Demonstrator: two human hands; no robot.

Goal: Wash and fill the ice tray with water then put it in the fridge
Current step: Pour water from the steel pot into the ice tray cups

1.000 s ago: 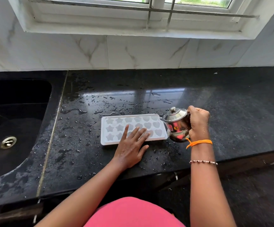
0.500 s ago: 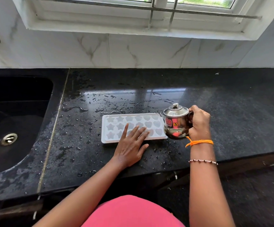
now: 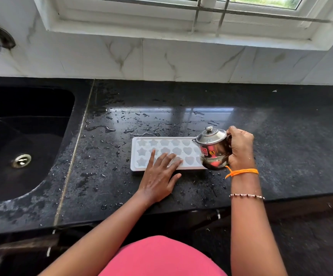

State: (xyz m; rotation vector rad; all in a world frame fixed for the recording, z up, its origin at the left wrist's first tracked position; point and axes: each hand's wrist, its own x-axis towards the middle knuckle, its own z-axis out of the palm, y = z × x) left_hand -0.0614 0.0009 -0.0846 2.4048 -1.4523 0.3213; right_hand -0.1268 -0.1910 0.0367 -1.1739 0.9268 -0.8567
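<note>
The ice tray (image 3: 162, 145) lies flat on the wet black surface (image 3: 281, 136), its long axis running left to right, parallel to the front edge, with the sink (image 3: 22, 136) well apart to its left. The right hand (image 3: 241, 150) grips a small lidded steel pot (image 3: 213, 149) by the handle side, fingers curled round it. The pot hangs over the tray's right end and hides the last cavities there; it is tilted slightly toward the tray. Whether its base touches the tray cannot be told. No stream of water is visible.

The left hand (image 3: 159, 176) rests on the tray's near long edge, fingers straight and spread, the fingertips (image 3: 152, 154) reaching over the middle cavities. It presses and does not clasp. Both hands are at the tray: the right at its right end, the left at its near middle.

The tray is white, shallow and translucent, with three rows of moulded cavities, stars toward the left and hearts toward the right. Several cavities have a glassy look, so some may hold water; this is uncertain. Droplets lie scattered on the surface around it.

Judgement: filling is in hand. Any further pouring must travel leftward along the long axis, where the left fingers cover some cavities.
</note>
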